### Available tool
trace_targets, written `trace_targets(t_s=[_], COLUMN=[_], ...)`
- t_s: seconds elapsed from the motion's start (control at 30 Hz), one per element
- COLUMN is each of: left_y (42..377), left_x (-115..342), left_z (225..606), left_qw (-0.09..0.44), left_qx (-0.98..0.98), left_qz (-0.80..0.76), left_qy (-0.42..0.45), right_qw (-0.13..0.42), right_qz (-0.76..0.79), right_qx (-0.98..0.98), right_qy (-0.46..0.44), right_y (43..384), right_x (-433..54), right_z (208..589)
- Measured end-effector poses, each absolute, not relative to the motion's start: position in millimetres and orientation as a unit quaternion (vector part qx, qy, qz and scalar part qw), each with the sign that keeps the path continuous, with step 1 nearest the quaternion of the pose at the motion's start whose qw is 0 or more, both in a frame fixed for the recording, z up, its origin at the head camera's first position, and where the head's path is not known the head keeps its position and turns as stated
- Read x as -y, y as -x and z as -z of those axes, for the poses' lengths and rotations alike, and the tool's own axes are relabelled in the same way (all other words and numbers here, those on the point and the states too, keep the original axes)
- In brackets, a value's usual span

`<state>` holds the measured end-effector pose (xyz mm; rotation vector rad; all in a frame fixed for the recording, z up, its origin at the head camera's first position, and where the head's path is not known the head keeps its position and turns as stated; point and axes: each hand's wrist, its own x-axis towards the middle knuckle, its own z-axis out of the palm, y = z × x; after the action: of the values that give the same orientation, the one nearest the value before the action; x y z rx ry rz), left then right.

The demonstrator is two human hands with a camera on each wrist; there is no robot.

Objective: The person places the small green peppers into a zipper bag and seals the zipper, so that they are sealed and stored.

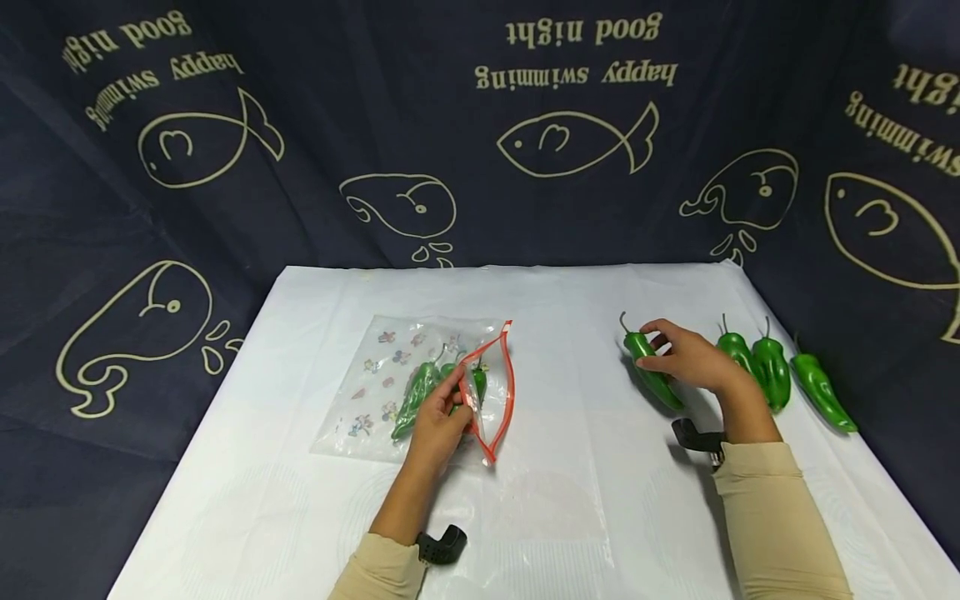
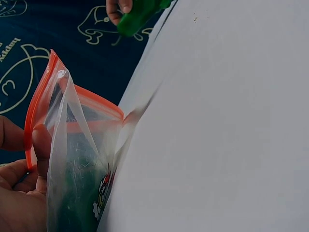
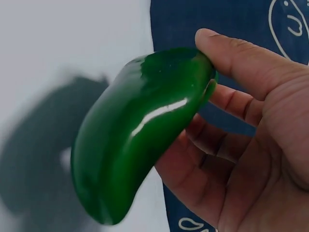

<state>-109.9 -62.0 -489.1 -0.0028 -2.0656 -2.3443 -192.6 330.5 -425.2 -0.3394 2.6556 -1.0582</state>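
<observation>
in the hands [image 1: 442, 421]: bag [image 1: 356, 387] left, pepper [image 3: 137, 130] right

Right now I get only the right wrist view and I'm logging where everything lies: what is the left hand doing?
Observer: The left hand pinches a clear bag beside its red-edged opening.
Operator: Is there anything in the bag?
Observer: Yes, green peppers show inside it; I can't count them surely through the plastic.
Operator: I see the held pepper in the right hand. Are others lying outside the bag?
Observer: Yes, three loose peppers lie on the white tabletop, toward its right edge.
</observation>
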Motion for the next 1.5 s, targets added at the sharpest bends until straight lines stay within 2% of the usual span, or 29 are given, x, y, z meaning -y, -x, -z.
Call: trace_targets(t_s=[0.5,0.87,1.17,1.5], left_y=[110.4,111.0,111.4,111.5], left_x=[62.3,62.9,62.4,63.3], left_z=[491.1,490.1,491.7,491.0], left_qw=[0.012,0.0,0.001,0.001], left_qx=[0.653,0.648,0.652,0.65], left_qz=[0.757,0.762,0.758,0.76], left_qy=[0.002,0.002,0.007,0.004], right_qw=[0.156,0.151,0.152,0.153], right_qz=[0.425,0.467,0.558,0.644], right_qx=[-0.876,-0.85,-0.795,-0.738], right_qy=[0.165,0.191,0.181,0.128], right_y=[191.4,189.9,183.2,175.7], right_x=[-288.1,-257.9,-229.2,-193.8], right_z=[431.6,442.8,448.0,453.3])
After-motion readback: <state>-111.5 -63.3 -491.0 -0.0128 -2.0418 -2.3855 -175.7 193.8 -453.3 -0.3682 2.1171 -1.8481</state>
